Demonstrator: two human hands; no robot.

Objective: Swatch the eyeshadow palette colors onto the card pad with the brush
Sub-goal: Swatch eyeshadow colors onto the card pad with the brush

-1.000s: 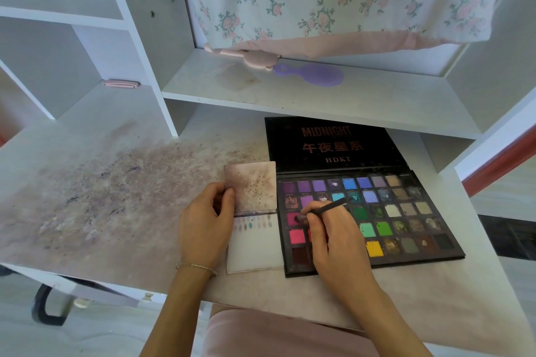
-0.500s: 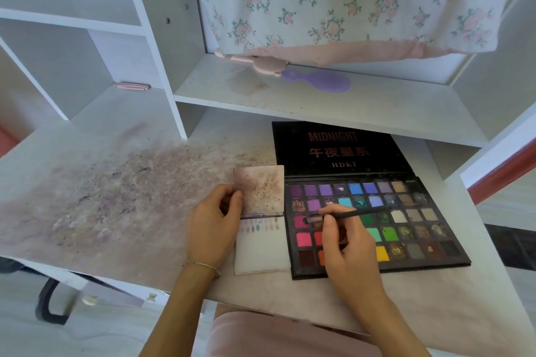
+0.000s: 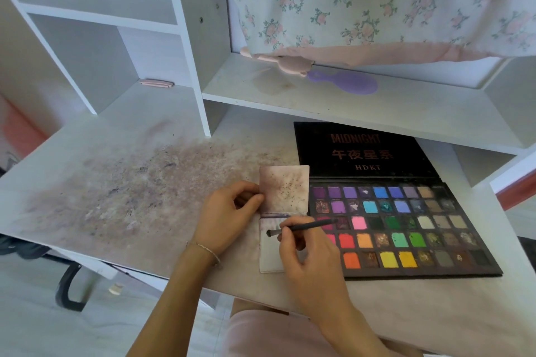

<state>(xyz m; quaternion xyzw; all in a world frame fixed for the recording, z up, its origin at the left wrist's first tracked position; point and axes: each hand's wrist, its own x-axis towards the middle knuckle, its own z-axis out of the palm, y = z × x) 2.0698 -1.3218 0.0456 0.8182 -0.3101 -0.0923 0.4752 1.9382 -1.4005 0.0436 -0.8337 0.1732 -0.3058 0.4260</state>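
Note:
An open black eyeshadow palette with several rows of coloured pans lies on the desk, its lid flat behind it. Left of it lies the card pad, its stained cover flipped up. My left hand pinches the cover's left edge. My right hand grips a thin black brush. The brush tip touches the white card near its top left. My right hand hides much of the card.
The desk top is stained with powder on the left. A shelf above holds a purple hairbrush and a pink object. Floral cloth hangs behind. The palette's far edge sits under the shelf.
My right hand has moved the brush left, off the pink pans of the palette and onto the card. My left hand still holds the cover.

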